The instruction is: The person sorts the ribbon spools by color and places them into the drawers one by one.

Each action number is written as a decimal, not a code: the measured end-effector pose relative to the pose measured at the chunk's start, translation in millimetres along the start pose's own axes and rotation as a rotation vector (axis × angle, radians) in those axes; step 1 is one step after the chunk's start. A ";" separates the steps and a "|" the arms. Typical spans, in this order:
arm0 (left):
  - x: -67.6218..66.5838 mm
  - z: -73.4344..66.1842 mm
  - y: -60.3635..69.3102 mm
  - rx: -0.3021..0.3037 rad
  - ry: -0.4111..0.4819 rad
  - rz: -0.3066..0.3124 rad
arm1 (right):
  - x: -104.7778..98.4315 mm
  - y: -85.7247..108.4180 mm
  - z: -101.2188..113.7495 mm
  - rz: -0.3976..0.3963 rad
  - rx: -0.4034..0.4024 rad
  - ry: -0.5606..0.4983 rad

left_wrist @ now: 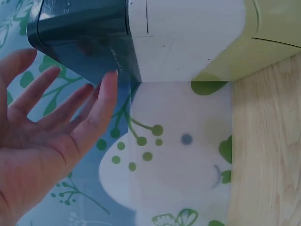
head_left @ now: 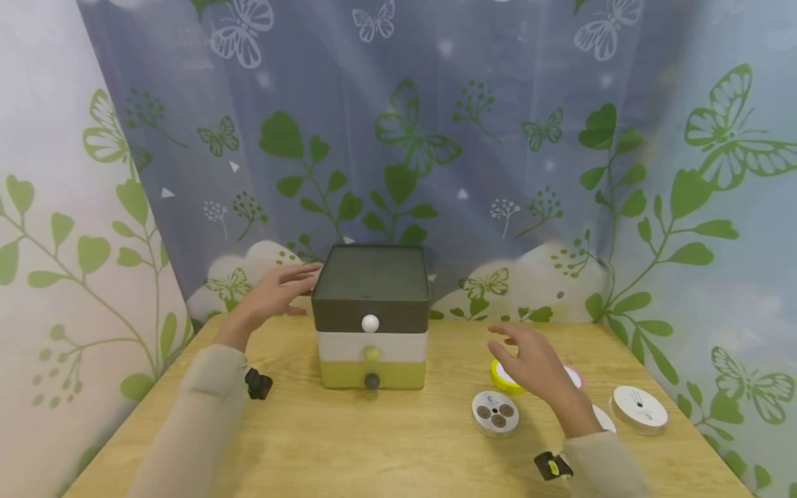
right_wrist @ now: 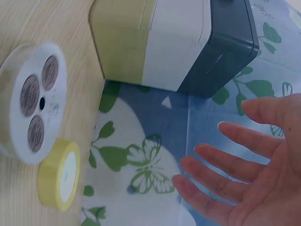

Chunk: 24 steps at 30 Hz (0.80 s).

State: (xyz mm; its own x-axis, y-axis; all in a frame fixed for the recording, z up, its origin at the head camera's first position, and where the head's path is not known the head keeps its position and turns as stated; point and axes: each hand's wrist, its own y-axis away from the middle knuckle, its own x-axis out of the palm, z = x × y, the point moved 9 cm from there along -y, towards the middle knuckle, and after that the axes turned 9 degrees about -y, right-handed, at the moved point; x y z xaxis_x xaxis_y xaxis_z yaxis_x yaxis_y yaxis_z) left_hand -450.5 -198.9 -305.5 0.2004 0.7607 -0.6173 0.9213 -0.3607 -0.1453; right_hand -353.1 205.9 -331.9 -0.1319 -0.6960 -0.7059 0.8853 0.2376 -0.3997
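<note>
A small three-tier drawer box (head_left: pixel 372 315) stands on the table, its dark green tier on top, then a white one, then a yellow-green one. Each tier has a round knob on its front, and all three look closed. My left hand (head_left: pixel 274 299) is at the box's left side with its fingers spread and nothing held; whether the fingertips (left_wrist: pixel 109 77) touch the dark tier I cannot tell. Over the ribbon spools hovers my right hand (head_left: pixel 534 360), fingers loosely extended and holding nothing. In the right wrist view it is apart from the box's right side.
Below the right hand lie a white spool with brown-filled holes (head_left: pixel 495 413) and a yellow roll (head_left: pixel 503 377). A pink-edged roll (head_left: pixel 574 377) and another white spool (head_left: pixel 602 419) are partly hidden by the right arm. One more white spool (head_left: pixel 639 407) lies farther right. A patterned curtain (head_left: pixel 486 159) hangs behind.
</note>
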 end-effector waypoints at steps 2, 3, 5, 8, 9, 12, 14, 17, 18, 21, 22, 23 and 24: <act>0.8 1.7 -4.5 -0.015 0.024 0.021 | 3.5 -2.0 3.3 0.013 -0.002 -0.015; 1.2 1.7 -6.4 -0.018 0.030 0.030 | 5.0 -3.2 4.8 0.018 -0.002 -0.017; 1.2 0.9 -9.8 -0.027 0.038 0.045 | 7.6 -5.3 8.4 0.029 0.001 -0.019; 1.2 -3.4 -13.4 -0.023 0.048 0.077 | 10.8 -8.8 12.5 0.043 0.015 -0.021; 1.0 -5.2 -14.1 -0.020 0.052 0.088 | 11.6 -9.9 13.7 0.048 0.021 -0.023; 0.5 -7.2 -15.0 -0.017 0.062 0.122 | 13.9 -12.3 16.5 0.059 0.037 -0.040; 0.1 -7.1 -15.7 -0.019 0.065 0.142 | 15.3 -13.5 18.6 0.063 0.042 -0.058; 0.4 -5.8 -17.6 -0.020 0.079 0.170 | 18.3 -15.2 21.0 0.071 0.045 -0.089; 0.6 -5.1 -18.4 -0.019 0.089 0.178 | 19.7 -15.8 22.4 0.076 0.043 -0.101; 0.6 -1.1 -20.5 -0.025 0.123 0.194 | 24.3 -17.9 25.5 0.089 0.036 -0.130; 0.6 0.5 -21.1 -0.027 0.134 0.198 | 25.6 -18.4 27.2 0.095 0.034 -0.138; 0.6 2.0 -21.6 -0.031 0.146 0.201 | 26.7 -19.1 28.7 0.099 0.032 -0.144; 0.5 3.4 -22.0 -0.034 0.154 0.203 | 27.5 -19.6 30.1 0.102 0.029 -0.144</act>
State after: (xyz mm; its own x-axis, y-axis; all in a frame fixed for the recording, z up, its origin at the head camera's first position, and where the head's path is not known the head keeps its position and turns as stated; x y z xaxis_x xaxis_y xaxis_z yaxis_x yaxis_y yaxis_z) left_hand -471.8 -192.3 -305.2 0.4288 0.7487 -0.5056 0.8669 -0.4984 -0.0028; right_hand -360.7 161.6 -325.9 0.0225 -0.7596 -0.6501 0.9037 0.2935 -0.3117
